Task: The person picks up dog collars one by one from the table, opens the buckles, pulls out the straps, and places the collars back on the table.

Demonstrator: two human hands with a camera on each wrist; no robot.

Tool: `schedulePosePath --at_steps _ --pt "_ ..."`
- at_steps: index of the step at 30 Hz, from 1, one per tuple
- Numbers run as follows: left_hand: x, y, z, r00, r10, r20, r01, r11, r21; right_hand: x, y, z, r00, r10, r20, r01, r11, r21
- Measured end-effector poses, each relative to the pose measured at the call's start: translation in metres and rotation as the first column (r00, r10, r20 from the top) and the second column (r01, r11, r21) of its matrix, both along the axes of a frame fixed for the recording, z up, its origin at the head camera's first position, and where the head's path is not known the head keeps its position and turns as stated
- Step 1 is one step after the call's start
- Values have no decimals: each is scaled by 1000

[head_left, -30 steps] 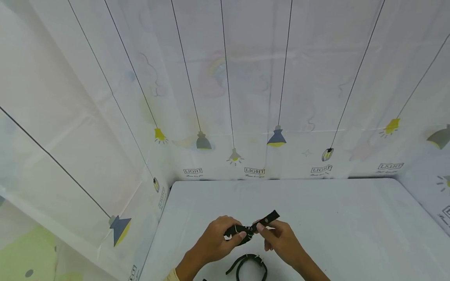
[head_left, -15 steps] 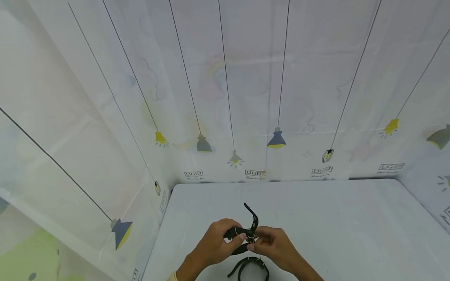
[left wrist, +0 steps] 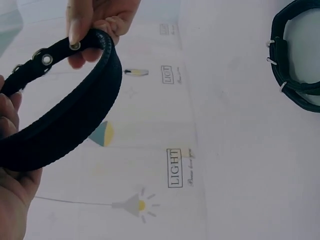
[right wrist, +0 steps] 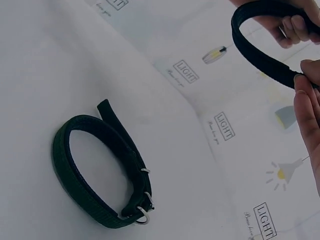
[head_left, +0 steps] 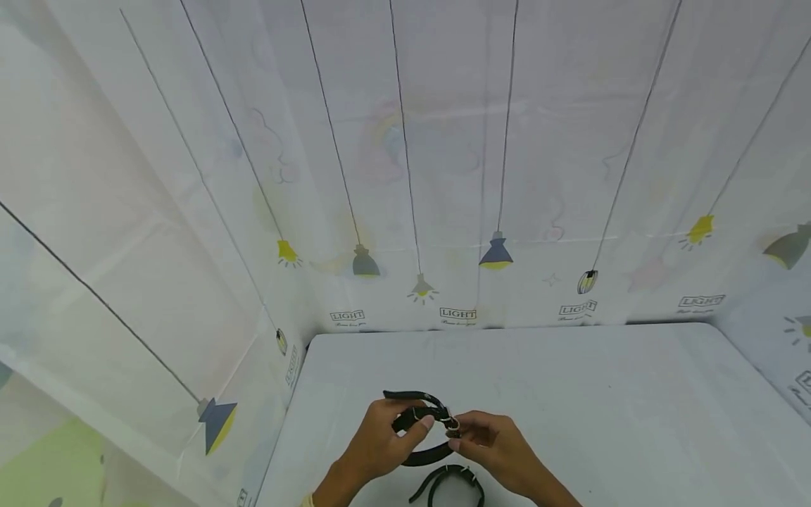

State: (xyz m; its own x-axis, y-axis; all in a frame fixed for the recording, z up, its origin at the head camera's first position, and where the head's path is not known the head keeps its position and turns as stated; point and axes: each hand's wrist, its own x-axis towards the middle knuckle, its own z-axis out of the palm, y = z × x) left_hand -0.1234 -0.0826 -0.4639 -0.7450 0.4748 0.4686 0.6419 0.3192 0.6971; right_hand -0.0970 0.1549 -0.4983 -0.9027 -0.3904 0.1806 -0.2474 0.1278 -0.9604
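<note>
A dark collar (head_left: 426, 457) with metal eyelets and a ring is held between both hands above the white table. My left hand (head_left: 382, 440) grips its band from the left, thumb on top. At the buckle and ring end, my right hand (head_left: 497, 449) pinches the collar between thumb and fingers. The strap's free end (head_left: 404, 395) bends back leftward over the left hand. In the left wrist view the wide padded band (left wrist: 82, 117) curves between the hands. Fingers partly hide the buckle.
A second dark collar (right wrist: 75, 185), closed into a loop with its strap tail sticking out, lies on the white table (head_left: 602, 422) just in front of the hands. Behind the table's far edge hangs a pale wall sheet (head_left: 443, 176) printed with lamps.
The strap's free end has swung from pointing right, through upright, to lying leftward. My right hand has shifted from the strap's free part to the buckle end. The left hand keeps its grip.
</note>
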Motion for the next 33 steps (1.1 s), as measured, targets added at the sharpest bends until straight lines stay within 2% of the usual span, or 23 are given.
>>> schedulePosePath --at_steps 5,7,12,16,20,24,27,33 --pt "-1 -5 2 999 42 -27 -41 999 34 0 6 -7 999 33 -12 -33 999 -21" --pt "-1 -7 1 999 47 -24 -46 998 40 1 9 -10 999 37 7 -36 999 -20" --pt "-1 -5 -2 999 21 -41 -19 999 50 0 13 -15 996 69 53 -68 997 -28" --pt "0 -2 -6 999 -4 -33 6 999 35 -4 9 -10 994 108 13 -108 993 -51" --pt "2 -1 -7 1000 2 -30 -1 1000 24 -7 5 -1 998 64 2 -64 998 -22" --pt "0 -5 -7 997 11 -71 -7 999 43 -4 7 4 1000 23 11 -23 1000 -7" --pt "-1 -9 -5 995 23 -93 -17 998 61 -2 11 1 1000 19 7 -19 999 -33" --pt "-3 -14 -1 996 43 -83 -37 997 73 -2 17 -10 1000 10 9 -9 997 -77"
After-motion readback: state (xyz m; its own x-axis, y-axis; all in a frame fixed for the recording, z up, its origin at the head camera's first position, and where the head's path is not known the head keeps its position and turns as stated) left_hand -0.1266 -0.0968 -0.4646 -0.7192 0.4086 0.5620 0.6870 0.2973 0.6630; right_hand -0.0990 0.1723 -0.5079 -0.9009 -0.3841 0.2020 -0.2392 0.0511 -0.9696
